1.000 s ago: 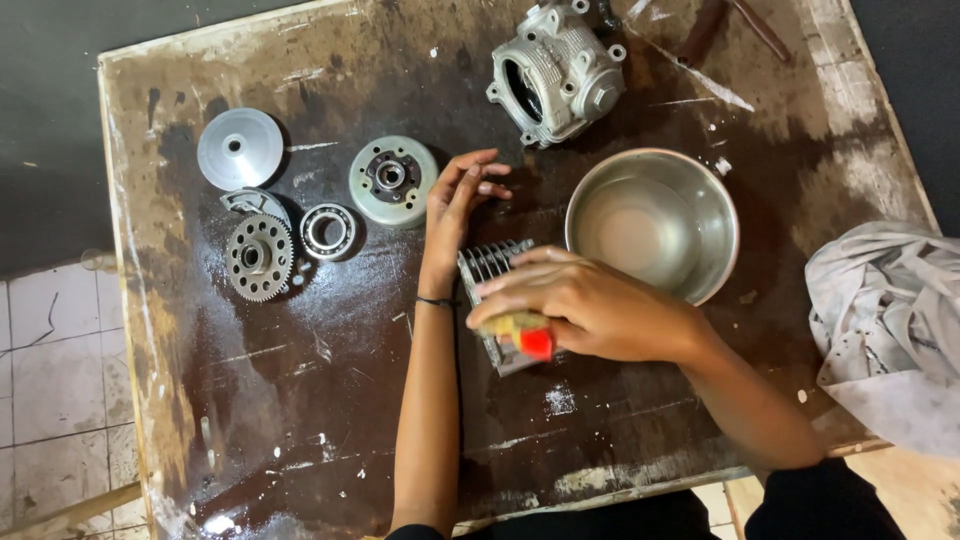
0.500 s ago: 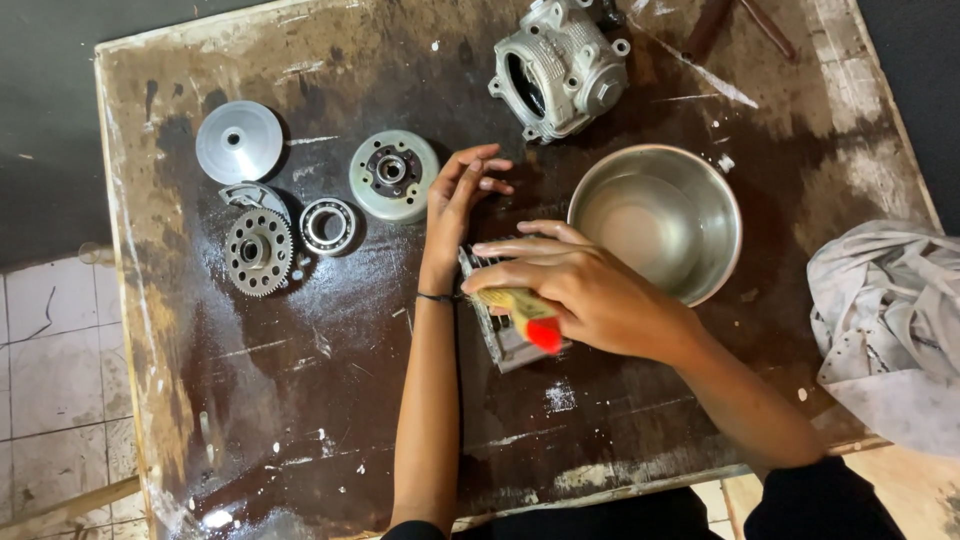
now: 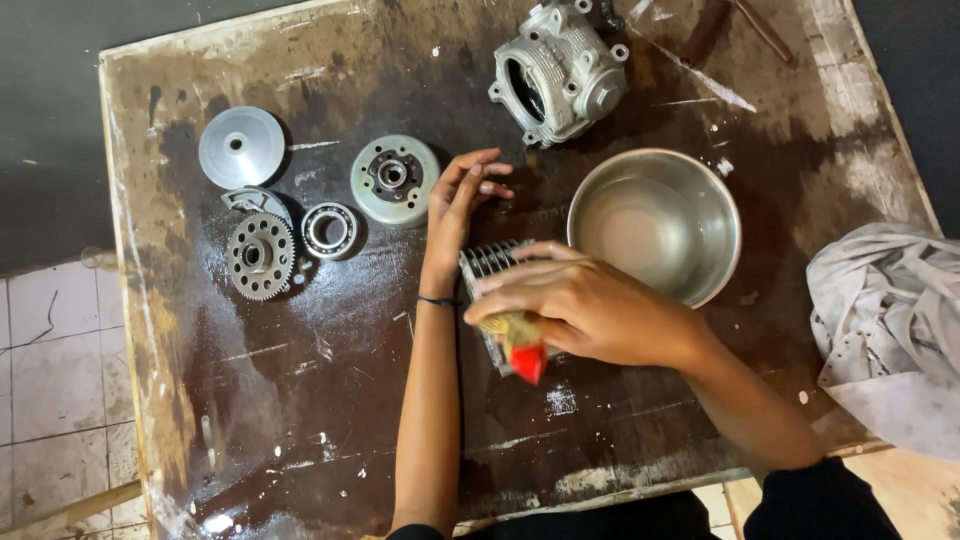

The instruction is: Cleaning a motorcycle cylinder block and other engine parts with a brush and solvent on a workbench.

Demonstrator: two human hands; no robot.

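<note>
Two hands are working mid-table [image 3: 300, 400], just left of the steel bowl [image 3: 655, 222]. I'm pressing my left hand [image 3: 455, 200], fingers spread flat, beside the finned metal part [image 3: 490, 265], which is lying with its long axis running toward me. My right hand [image 3: 590, 305] is sitting directly over it, curled around a red-handled brush [image 3: 520, 345].

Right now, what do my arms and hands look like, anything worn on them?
Both forearms are bare, with no sleeves showing down to the wrists and no gloves. The left hand has a thin dark band round its wrist. The right hand shows no ring, watch or band. Dark clothing shows only at the bottom edge of the view.
</note>
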